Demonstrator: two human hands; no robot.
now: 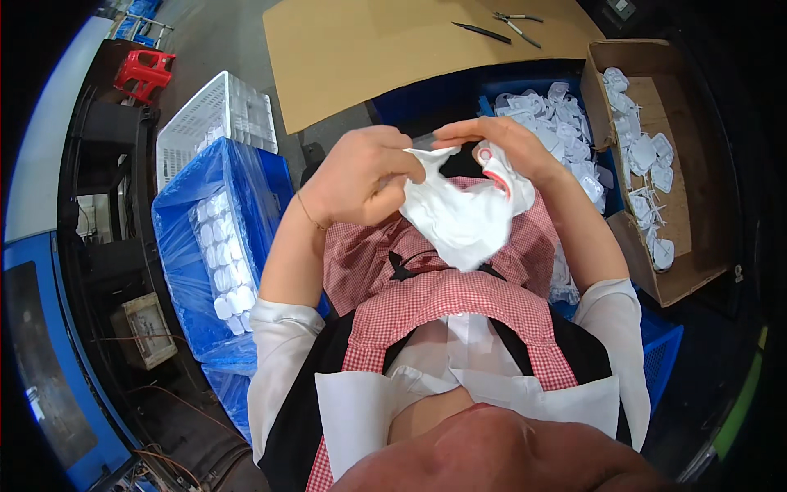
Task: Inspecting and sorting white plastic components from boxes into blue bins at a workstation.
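Note:
My left hand (pixel 361 176) and my right hand (pixel 504 143) are raised over my lap, and both grip a crumpled white cloth (pixel 459 217). The cloth hangs down between them over my red checked apron (pixel 459 303). Under my right hand's fingers a small white part with a red edge (pixel 497 172) is pressed against the cloth. Both forearms are bare, with white sleeves rolled at the elbows.
A blue crate lined with blue plastic (pixel 176 271) on my left holds stacked white parts (pixel 221 254). A white basket (pixel 217 119) stands behind it. Ahead lie a blue bin of white parts (pixel 557 119), a cardboard box (pixel 697 246) with more, and cardboard (pixel 369 49) bearing pliers (pixel 516 25).

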